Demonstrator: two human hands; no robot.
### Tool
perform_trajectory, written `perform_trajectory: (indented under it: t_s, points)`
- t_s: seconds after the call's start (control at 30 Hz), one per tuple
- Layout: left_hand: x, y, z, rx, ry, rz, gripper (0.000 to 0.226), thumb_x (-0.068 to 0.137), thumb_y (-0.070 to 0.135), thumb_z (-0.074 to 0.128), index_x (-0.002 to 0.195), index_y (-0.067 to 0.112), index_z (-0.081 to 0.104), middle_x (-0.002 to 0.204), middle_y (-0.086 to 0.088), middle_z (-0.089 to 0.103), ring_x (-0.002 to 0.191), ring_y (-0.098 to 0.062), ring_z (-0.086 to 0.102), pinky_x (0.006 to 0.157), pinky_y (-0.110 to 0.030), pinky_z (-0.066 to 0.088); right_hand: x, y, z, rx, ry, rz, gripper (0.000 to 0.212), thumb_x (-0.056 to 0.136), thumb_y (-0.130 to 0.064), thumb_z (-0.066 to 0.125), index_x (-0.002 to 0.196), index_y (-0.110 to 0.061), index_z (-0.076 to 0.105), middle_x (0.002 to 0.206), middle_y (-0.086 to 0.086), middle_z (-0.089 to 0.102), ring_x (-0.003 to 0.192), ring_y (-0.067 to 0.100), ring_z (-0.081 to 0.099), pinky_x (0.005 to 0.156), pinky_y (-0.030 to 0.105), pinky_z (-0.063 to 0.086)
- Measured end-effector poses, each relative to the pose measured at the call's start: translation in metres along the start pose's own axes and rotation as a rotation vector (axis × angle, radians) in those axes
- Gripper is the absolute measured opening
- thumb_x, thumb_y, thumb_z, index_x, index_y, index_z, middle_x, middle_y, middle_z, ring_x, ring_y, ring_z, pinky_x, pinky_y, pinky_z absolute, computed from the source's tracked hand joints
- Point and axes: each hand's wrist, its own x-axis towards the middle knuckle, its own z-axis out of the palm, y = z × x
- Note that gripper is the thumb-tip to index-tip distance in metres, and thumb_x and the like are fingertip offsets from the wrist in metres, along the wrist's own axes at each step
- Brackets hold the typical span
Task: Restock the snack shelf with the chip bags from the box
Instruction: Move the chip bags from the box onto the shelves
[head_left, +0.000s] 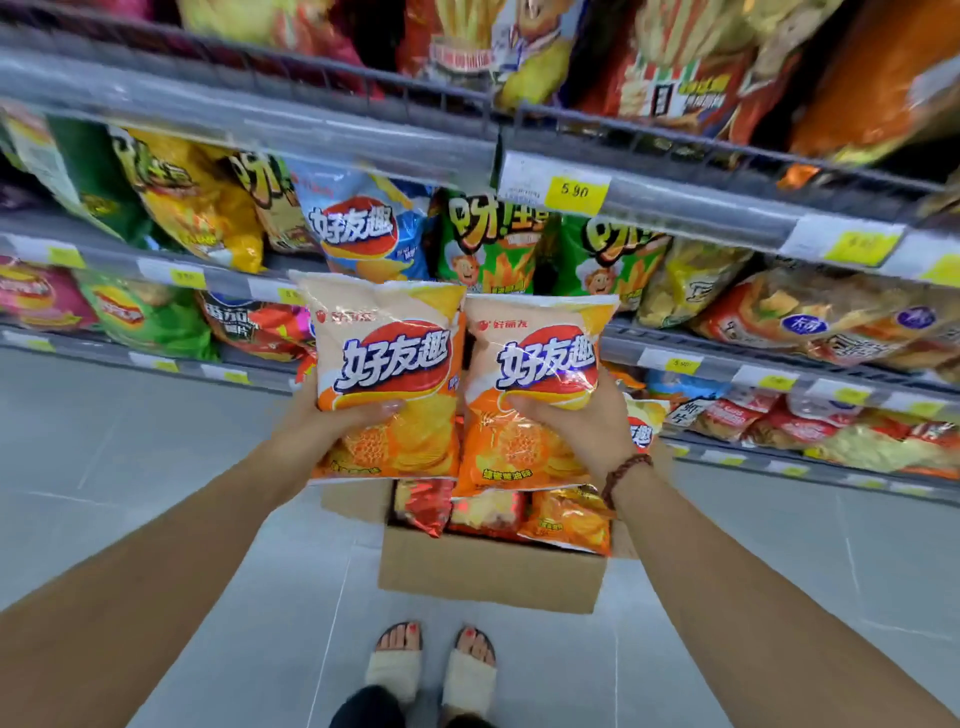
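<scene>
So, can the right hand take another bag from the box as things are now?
Probably not. The right hand already grips an orange bag, so its fingers are occupied. The box lies open below, nothing covering it, but the hand must first shelve its bag.

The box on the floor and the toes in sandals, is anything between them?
No. In the head view only bare grey floor lies between the cardboard box and the sandalled feet.

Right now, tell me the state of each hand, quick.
Left hand: closed on the left orange chip bag.
Right hand: closed on the right orange chip bag.
</scene>
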Motion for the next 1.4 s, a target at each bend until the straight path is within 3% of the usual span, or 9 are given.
perform_trajectory:
  t_s: [0.13, 0.27, 0.43, 0.53, 0.63, 0.8, 1.03, 1.13, 1.4]
  points:
    - [-0.041, 0.08, 0.0, -0.008, 0.035, 0.135, 0.097, 0.021, 0.044, 0.094, 0.112, 0.031, 0.062, 0.094, 0.008, 0.077, 0.085, -0.016, 0.074, 0.078, -0.038, 0.058, -0.03, -0.077, -0.031, 0.028, 0.026, -0.128, 0.071, 0.056, -0.026, 0.092, 0.119, -0.017, 0.059, 0.108, -0.002, 0.071, 0.098, 0.013, 0.067, 0.089, 0.035, 0.055]
    - [-0.083, 0.151, 0.0, -0.024, 0.043, 0.251, 0.12, 0.012, 0.052, 0.093, 0.123, 0.027, 0.057, 0.105, 0.0, 0.075, 0.096, -0.025, 0.071, 0.085, -0.044, 0.055, -0.066, -0.152, -0.064, 0.06, 0.055, -0.272, 0.057, 0.057, -0.019, 0.091, 0.106, -0.019, 0.06, 0.093, -0.012, 0.069, 0.083, -0.004, 0.063, 0.069, 0.008, 0.052]
    - [-0.134, 0.245, 0.009, 0.02, 0.038, 0.455, 0.106, 0.014, 0.058, 0.091, 0.112, 0.031, 0.063, 0.095, 0.008, 0.077, 0.091, -0.017, 0.072, 0.082, -0.04, 0.058, -0.106, -0.239, -0.109, 0.138, 0.109, -0.438, 0.065, 0.052, -0.024, 0.092, 0.109, -0.022, 0.062, 0.102, -0.006, 0.071, 0.093, 0.008, 0.067, 0.084, 0.029, 0.053]
    - [-0.169, 0.308, 0.02, -0.009, 0.01, 0.58, 0.107, 0.007, 0.054, 0.092, 0.106, 0.026, 0.064, 0.087, 0.005, 0.078, 0.079, -0.015, 0.074, 0.063, -0.027, 0.059, -0.126, -0.293, -0.136, 0.176, 0.119, -0.565, 0.046, 0.058, -0.014, 0.09, 0.092, -0.031, 0.064, 0.091, -0.013, 0.071, 0.078, -0.001, 0.068, 0.076, 0.024, 0.054]
    - [-0.199, 0.359, 0.031, -0.004, -0.009, 0.682, 0.11, 0.006, 0.053, 0.092, 0.108, 0.02, 0.066, 0.094, -0.005, 0.077, 0.081, -0.02, 0.074, 0.069, -0.032, 0.059, -0.141, -0.337, -0.159, 0.217, 0.138, -0.66, 0.051, 0.057, -0.012, 0.09, 0.101, -0.024, 0.065, 0.093, -0.01, 0.073, 0.076, -0.003, 0.069, 0.071, 0.022, 0.055]
    - [-0.248, 0.432, 0.054, 0.036, -0.031, 0.927, 0.099, 0.013, 0.057, 0.09, 0.103, 0.024, 0.067, 0.086, 0.007, 0.078, 0.079, -0.011, 0.073, 0.063, -0.022, 0.056, -0.168, -0.408, -0.196, 0.279, 0.204, -0.82, 0.059, 0.056, -0.012, 0.091, 0.109, -0.016, 0.064, 0.095, -0.005, 0.073, 0.076, -0.003, 0.069, 0.067, 0.016, 0.056]
    - [-0.265, 0.504, 0.049, 0.003, -0.008, 1.078, 0.107, 0.023, 0.052, 0.093, 0.121, 0.027, 0.059, 0.103, 0.004, 0.075, 0.092, -0.013, 0.072, 0.073, -0.031, 0.059, -0.185, -0.486, -0.215, 0.282, 0.249, -0.991, 0.07, 0.056, -0.016, 0.091, 0.118, -0.017, 0.058, 0.102, -0.008, 0.069, 0.084, -0.004, 0.068, 0.078, 0.019, 0.057]
    - [-0.261, 0.529, 0.043, -0.017, -0.01, 1.181, 0.093, 0.029, 0.045, 0.091, 0.115, 0.03, 0.06, 0.097, 0.01, 0.075, 0.087, -0.007, 0.072, 0.07, -0.024, 0.058, -0.179, -0.513, -0.209, 0.279, 0.311, -1.046, 0.07, 0.055, -0.019, 0.092, 0.116, -0.018, 0.058, 0.107, -0.003, 0.07, 0.096, 0.009, 0.068, 0.089, 0.034, 0.056]
    - [-0.222, 0.588, 0.022, -0.027, -0.032, 1.367, 0.104, 0.039, 0.043, 0.094, 0.131, 0.021, 0.052, 0.118, -0.001, 0.07, 0.108, -0.02, 0.067, 0.092, -0.045, 0.054, -0.147, -0.571, -0.184, 0.269, 0.494, -1.178, 0.082, 0.048, -0.039, 0.092, 0.121, -0.028, 0.055, 0.116, -0.001, 0.067, 0.107, 0.012, 0.064, 0.096, 0.039, 0.052]
